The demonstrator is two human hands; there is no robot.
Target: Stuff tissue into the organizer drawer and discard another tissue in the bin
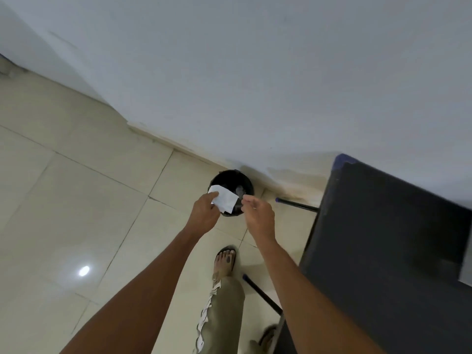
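Fingers of the left hand (204, 213) pinch the tissue (224, 199) above the bin (249, 186); right hand (259, 217) fingers loosely spread, empty.

Head view, tilted, looking down at floor (76, 200).

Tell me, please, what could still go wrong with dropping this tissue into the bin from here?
1. The tissue is held only by the left hand, well above the small black bin; a light sheet may drift and land on the tiled floor.
2. The right hand is close beside it and might brush it off course on release.
3. The bin stands against the wall, so a miss could fall behind it.
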